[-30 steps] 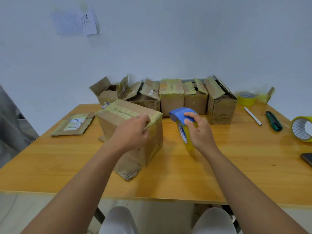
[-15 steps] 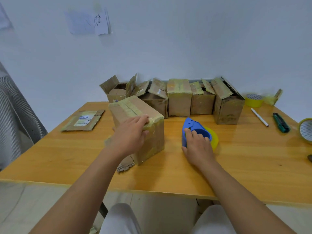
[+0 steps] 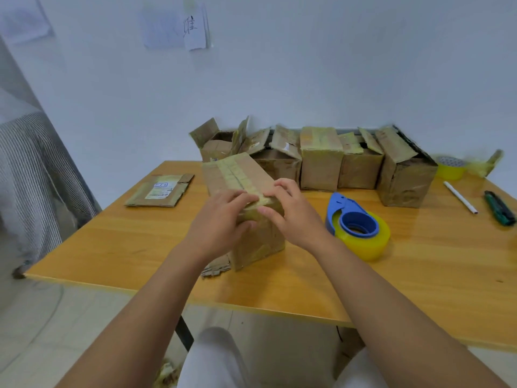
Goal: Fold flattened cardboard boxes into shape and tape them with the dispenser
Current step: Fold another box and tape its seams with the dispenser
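A taped cardboard box (image 3: 246, 175) stands on the wooden table (image 3: 419, 270) just in front of me, with yellowish tape running along its top seam. My left hand (image 3: 221, 219) holds the box's near top edge, fingers on top and thumb on the front face. My right hand (image 3: 293, 217) presses the tape end at the same edge with fairly straight fingers. The blue tape dispenser (image 3: 355, 219), carrying a yellow roll, lies on the table to the right of the box, untouched.
A row of several folded boxes (image 3: 321, 161) lines the wall. A flattened box (image 3: 161, 190) lies at the left. At the far right are a yellow tape roll (image 3: 450, 168), a white pen (image 3: 460, 197) and a green cutter (image 3: 499, 208).
My right hand set the dispenser down on the table, let go of it and moved left onto the box's near top edge. My left hand stayed on the box.
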`<state>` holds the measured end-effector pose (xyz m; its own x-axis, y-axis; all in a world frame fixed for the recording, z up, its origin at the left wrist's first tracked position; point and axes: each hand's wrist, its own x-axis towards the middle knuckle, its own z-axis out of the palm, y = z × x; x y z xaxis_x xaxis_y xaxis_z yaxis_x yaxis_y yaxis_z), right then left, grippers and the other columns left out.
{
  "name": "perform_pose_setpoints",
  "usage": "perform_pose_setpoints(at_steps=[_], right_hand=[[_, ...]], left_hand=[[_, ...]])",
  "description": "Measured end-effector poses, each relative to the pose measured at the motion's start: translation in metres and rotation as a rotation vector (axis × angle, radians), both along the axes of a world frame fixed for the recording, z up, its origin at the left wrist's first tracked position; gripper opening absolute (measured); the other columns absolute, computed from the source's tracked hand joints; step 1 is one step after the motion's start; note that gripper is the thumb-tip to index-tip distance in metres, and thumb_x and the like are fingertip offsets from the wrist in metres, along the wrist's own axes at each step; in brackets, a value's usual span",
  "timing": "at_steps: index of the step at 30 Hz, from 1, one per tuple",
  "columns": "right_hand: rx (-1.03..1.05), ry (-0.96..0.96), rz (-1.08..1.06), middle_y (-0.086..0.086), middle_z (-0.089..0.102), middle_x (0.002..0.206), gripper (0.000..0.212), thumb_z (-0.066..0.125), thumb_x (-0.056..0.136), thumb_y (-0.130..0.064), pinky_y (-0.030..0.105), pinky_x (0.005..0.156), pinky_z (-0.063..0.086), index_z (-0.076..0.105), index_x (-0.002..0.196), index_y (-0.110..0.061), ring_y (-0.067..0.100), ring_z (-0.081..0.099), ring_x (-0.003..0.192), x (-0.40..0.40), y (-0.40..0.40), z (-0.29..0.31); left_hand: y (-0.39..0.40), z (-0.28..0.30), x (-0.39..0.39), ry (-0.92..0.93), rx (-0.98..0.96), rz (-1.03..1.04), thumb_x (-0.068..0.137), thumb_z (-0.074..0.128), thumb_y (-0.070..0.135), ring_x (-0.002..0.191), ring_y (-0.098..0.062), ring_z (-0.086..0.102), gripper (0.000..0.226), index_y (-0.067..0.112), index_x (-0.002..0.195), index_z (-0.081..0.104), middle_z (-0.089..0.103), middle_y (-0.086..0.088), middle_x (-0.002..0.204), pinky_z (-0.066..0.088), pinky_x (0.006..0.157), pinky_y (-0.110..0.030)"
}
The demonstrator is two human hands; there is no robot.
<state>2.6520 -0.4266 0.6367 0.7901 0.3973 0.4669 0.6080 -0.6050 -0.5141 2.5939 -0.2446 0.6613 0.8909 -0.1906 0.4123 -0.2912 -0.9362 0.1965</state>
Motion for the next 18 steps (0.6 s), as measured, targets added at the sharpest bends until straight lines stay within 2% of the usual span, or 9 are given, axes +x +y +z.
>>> perform_pose_setpoints(at_steps=[2, 4, 6, 8, 11, 15, 18], right_hand=[[-0.009, -0.079, -0.018, -0.001, 0.039, 0.135, 0.043, 0.058, 0.096, -0.044, 0.040, 0.086, 0.050, 0.057, 0.129, -0.017, 0.022, 0.048, 0.118, 0.007, 0.002, -0.005], [-0.011, -0.102, -0.013, 0.000, 0.039, 0.134, 0.044, 0.061, 0.094, -0.045, 0.040, 0.087, 0.049, 0.057, 0.128, -0.017, 0.023, 0.047, 0.119, 0.012, 0.001, -0.007], [-0.036, -0.079, 0.019, -0.001, 0.034, 0.138, 0.051, 0.066, 0.091, -0.045, 0.040, 0.092, 0.048, 0.053, 0.132, -0.019, 0.022, 0.043, 0.124, 0.015, -0.002, -0.010], [-0.077, -0.069, 0.036, -0.001, 0.029, 0.141, 0.061, 0.071, 0.087, -0.046, 0.039, 0.095, 0.046, 0.049, 0.137, -0.020, 0.023, 0.040, 0.127, 0.016, -0.005, -0.014], [-0.087, -0.116, 0.008, 0.002, 0.032, 0.141, 0.064, 0.074, 0.085, -0.046, 0.039, 0.091, 0.048, 0.049, 0.136, -0.018, 0.026, 0.044, 0.124, 0.014, -0.002, -0.016], [-0.107, -0.178, -0.018, 0.003, 0.037, 0.135, 0.061, 0.074, 0.084, -0.047, 0.036, 0.081, 0.049, 0.052, 0.133, -0.019, 0.025, 0.049, 0.116, 0.007, 0.000, -0.011], [-0.126, -0.272, 0.001, 0.004, 0.040, 0.128, 0.063, 0.068, 0.081, -0.057, 0.037, 0.075, 0.054, 0.054, 0.129, -0.019, 0.025, 0.051, 0.106, -0.003, 0.000, -0.010]], left_hand=[[0.000, -0.005, 0.000, -0.020, 0.008, 0.020, 0.088, 0.070, 0.039, 0.125, -0.018, 0.042, 0.058, 0.026, 0.140, 0.048, 0.052, 0.004, 0.139, 0.038, 0.104, -0.036], [0.000, -0.008, 0.001, -0.034, 0.031, 0.041, 0.086, 0.071, 0.040, 0.127, -0.021, 0.043, 0.059, 0.022, 0.138, 0.049, 0.052, 0.002, 0.140, 0.037, 0.106, -0.039], [0.001, -0.011, 0.003, -0.055, 0.089, 0.044, 0.085, 0.073, 0.042, 0.135, -0.029, 0.040, 0.060, 0.021, 0.137, 0.051, 0.051, -0.003, 0.143, 0.034, 0.112, -0.049], [0.000, -0.014, 0.002, -0.041, 0.076, 0.083, 0.083, 0.074, 0.046, 0.143, -0.035, 0.029, 0.065, 0.025, 0.139, 0.049, 0.043, -0.008, 0.149, 0.035, 0.110, -0.057], [0.000, -0.016, 0.002, 0.034, 0.015, 0.117, 0.085, 0.072, 0.045, 0.149, -0.028, 0.013, 0.071, 0.030, 0.146, 0.039, 0.030, -0.005, 0.157, 0.035, 0.110, -0.049], [0.006, -0.014, -0.002, 0.023, -0.022, 0.071, 0.088, 0.071, 0.040, 0.150, -0.024, 0.012, 0.073, 0.025, 0.150, 0.035, 0.030, 0.000, 0.159, 0.031, 0.114, -0.044], [0.021, -0.014, -0.008, 0.053, -0.058, 0.032, 0.084, 0.075, 0.040, 0.151, -0.017, 0.010, 0.084, 0.023, 0.153, 0.030, 0.028, 0.005, 0.161, 0.024, 0.118, -0.038]])
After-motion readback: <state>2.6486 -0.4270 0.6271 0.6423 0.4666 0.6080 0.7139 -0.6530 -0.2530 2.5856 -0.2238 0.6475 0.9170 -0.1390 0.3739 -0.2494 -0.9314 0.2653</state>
